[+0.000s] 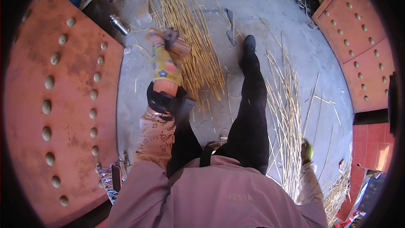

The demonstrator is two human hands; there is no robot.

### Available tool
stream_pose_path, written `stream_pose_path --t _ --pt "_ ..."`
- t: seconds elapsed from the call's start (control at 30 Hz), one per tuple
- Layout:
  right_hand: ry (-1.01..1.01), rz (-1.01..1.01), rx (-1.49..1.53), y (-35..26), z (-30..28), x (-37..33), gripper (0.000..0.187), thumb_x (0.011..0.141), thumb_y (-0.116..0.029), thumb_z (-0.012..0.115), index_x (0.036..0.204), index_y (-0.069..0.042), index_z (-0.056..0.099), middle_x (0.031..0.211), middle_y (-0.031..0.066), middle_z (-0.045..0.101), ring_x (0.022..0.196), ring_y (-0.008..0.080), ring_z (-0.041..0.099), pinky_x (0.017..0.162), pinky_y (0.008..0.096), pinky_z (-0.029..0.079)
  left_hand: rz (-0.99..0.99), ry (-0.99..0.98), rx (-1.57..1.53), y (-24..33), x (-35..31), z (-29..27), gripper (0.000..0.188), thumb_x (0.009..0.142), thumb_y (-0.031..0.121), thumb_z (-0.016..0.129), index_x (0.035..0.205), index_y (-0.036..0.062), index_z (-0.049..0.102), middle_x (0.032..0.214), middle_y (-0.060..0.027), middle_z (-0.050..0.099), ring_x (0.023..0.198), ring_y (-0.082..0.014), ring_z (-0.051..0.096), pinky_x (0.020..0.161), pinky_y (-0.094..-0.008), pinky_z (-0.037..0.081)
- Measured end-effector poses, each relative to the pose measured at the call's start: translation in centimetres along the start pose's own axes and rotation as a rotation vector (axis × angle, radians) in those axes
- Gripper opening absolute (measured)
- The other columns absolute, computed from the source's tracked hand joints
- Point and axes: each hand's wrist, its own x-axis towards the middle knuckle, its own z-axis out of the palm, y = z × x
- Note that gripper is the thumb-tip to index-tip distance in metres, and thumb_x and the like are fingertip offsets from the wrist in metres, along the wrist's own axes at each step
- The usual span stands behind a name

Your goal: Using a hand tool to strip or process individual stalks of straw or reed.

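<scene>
My left hand (158, 46), in a yellow flowered glove, is stretched out over the near left side of a large bundle of reed-like straw stalks (202, 55). It is closed around a brown block-like thing (180, 48) with a dark part; motion blur hides its exact kind. Low on the right, my right hand (307, 151), in a dark and yellow-green glove, is beside a second, looser bunch of stalks (289, 122). Its fingers are too small and shaded to read.
Orange studded doors (71, 101) stand at the left, and another studded door panel (358, 38) at the right. A metal flask (120, 25) lies on the grey floor (135, 84). My outstretched leg (252, 88) lies between the stalk bunches. Loose stalks (325, 100) are scattered at the right.
</scene>
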Motion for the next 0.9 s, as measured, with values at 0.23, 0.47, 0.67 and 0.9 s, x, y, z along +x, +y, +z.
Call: stream_pose_path --t 0.23,0.47,0.67,0.9 --pt "-0.422 -0.321 0.923 -26.4 1.8 14.9 0.037 0.081 -0.018 0.052 0.115 -0.006 0.045 0.110 0.0069 0.050 0.096 0.0156 0.049 0.082 0.0263 0.040 -0.298 0.176 -0.117 -4.0 0.1 -0.6 0.034 0.078 0.041 0.052 0.087 0.0088 0.050 0.075 -0.0032 0.051 0.068 -0.0185 0.050 0.065 -0.0324 0.044" --pt "-1.202 -0.248 1.466 -40.7 24.0 26.5 0.046 0.080 -0.031 0.051 0.118 -0.007 0.039 0.101 0.0083 0.055 0.078 0.0173 0.056 0.064 0.0323 0.046 -0.413 -0.007 -0.150 -2.9 -1.6 -0.6 0.037 0.081 0.042 0.049 0.097 0.0085 0.046 0.078 -0.0044 0.050 0.067 -0.0191 0.051 0.057 -0.0312 0.044" --pt "-0.537 -0.406 0.091 -44.7 36.0 19.3 0.043 0.079 -0.028 0.051 0.114 -0.006 0.042 0.100 0.0091 0.055 0.078 0.0173 0.056 0.062 0.0318 0.046 -0.475 0.299 0.051 -0.8 -2.5 -0.8 0.041 0.080 0.044 0.048 0.101 0.0092 0.045 0.078 -0.0043 0.050 0.073 -0.0191 0.051 0.063 -0.0331 0.043" --pt "-0.615 -0.398 0.144 -46.0 39.0 17.3 0.038 0.078 -0.026 0.052 0.110 -0.005 0.045 0.100 0.0100 0.055 0.078 0.0174 0.056 0.060 0.0311 0.046 -0.505 0.369 0.078 -0.4 -2.6 -0.4 0.038 0.080 0.045 0.047 0.094 0.0095 0.047 0.076 -0.0035 0.049 0.073 -0.0174 0.048 0.064 -0.0307 0.038"
